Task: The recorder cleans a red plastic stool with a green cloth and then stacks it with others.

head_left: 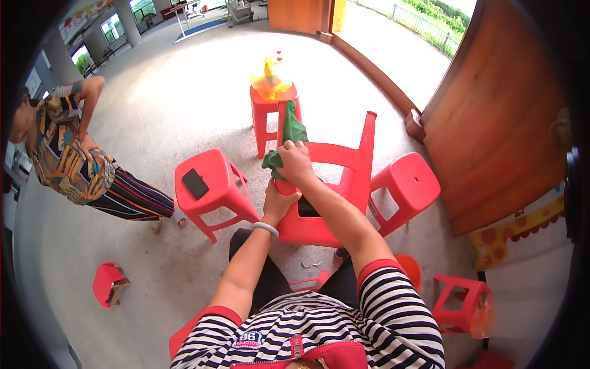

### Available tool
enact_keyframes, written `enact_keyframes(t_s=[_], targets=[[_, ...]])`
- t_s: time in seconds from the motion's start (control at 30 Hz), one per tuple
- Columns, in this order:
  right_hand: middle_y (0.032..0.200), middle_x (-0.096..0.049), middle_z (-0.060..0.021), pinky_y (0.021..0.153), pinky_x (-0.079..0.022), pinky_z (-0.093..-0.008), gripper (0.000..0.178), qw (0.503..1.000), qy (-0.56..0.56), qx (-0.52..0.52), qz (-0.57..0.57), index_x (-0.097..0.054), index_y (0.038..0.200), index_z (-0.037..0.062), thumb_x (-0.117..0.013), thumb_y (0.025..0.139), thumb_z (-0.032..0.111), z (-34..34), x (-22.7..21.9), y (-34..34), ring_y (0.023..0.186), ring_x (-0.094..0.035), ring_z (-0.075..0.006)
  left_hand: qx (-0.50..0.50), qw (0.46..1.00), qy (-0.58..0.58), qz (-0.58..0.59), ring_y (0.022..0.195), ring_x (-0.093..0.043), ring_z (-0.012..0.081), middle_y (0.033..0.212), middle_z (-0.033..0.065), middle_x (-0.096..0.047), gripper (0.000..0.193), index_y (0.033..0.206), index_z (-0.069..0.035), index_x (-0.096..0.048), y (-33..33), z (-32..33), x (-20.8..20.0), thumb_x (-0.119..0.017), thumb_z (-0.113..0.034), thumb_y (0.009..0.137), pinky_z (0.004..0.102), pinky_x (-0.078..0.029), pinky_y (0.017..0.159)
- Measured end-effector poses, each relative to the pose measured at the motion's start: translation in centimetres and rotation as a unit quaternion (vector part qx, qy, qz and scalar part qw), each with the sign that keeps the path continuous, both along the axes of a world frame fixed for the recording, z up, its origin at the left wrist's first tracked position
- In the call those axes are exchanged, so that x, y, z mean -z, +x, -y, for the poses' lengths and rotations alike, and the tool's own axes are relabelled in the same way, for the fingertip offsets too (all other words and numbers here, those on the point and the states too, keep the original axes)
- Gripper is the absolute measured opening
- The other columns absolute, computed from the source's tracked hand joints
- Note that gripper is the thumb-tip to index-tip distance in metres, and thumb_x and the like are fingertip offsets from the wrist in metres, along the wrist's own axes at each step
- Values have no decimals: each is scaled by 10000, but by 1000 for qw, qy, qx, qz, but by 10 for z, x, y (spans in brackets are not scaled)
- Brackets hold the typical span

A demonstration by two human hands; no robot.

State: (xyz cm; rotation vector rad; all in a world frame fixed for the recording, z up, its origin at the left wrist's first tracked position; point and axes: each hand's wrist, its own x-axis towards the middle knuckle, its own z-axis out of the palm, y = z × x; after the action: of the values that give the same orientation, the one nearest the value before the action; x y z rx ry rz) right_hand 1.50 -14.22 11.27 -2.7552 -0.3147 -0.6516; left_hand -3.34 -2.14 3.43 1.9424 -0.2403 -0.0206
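A red plastic stool (355, 178) is tilted in front of me with its legs pointing up and away. My left hand (280, 200) grips it low on the left side, near the base of one leg. Higher up on that same leg, my right hand (295, 162) is closed on a green cloth (296, 130), pressing it against the plastic. Part of the cloth spills out to the left of the fist, and part hangs over the leg above it. My right forearm hides some of the stool's frame.
Upright red stools stand around: one at left (215, 169) bearing a dark flat phone-like object (195, 184), one at right (415, 178), one behind (265, 112) under a yellow-orange plastic bag (270, 80). A person (70, 147) stands left. An orange tub (409, 270) and toppled stool (458, 301) lie right.
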Motion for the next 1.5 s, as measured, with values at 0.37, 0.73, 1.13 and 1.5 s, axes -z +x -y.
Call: enact_keyframes(t_s=[0.37, 0.73, 1.13, 1.5], targets=[[845, -687, -90, 714, -530, -319, 284, 879, 464, 51, 99, -696, 966, 18, -774, 749, 184, 164, -71, -42, 760, -647, -163, -48, 998, 45, 1, 1297, -494, 389, 1407, 318, -455, 1156, 1509, 39, -227, 14, -33, 5, -865, -338, 622, 423, -420, 1090], [1345, -489, -137, 1026, -407, -498, 490, 970, 72, 227, 56, -665, 1157, 122, -749, 775, 418, 124, 14, -40, 1224, -462, -377, -100, 985, 134, -32, 1161, -608, 370, 1275, 264, -591, 961, 1444, -7, -366, 10, -34, -3, -792, -390, 672, 419, -495, 1001], [1148, -529, -67, 876, -396, -471, 505, 988, 80, 97, 86, -625, 1164, 172, -747, 694, 308, -36, 21, 0, 1086, -492, -325, -75, 993, 92, -13, 1164, -600, 387, 1258, 239, -610, 894, 1406, -36, -428, 7, -35, -9, -821, -368, 676, 449, -491, 989], [1144, -564, -73, 871, -453, -486, 315, 994, 33, 90, 56, -666, 1016, 167, -737, 719, 242, 31, 17, -8, 1038, -562, -343, -106, 990, 91, 22, 1075, -649, 320, 1180, 210, -650, 724, 1332, 6, -500, 6, -35, -1, -763, -230, 701, 407, -511, 957]])
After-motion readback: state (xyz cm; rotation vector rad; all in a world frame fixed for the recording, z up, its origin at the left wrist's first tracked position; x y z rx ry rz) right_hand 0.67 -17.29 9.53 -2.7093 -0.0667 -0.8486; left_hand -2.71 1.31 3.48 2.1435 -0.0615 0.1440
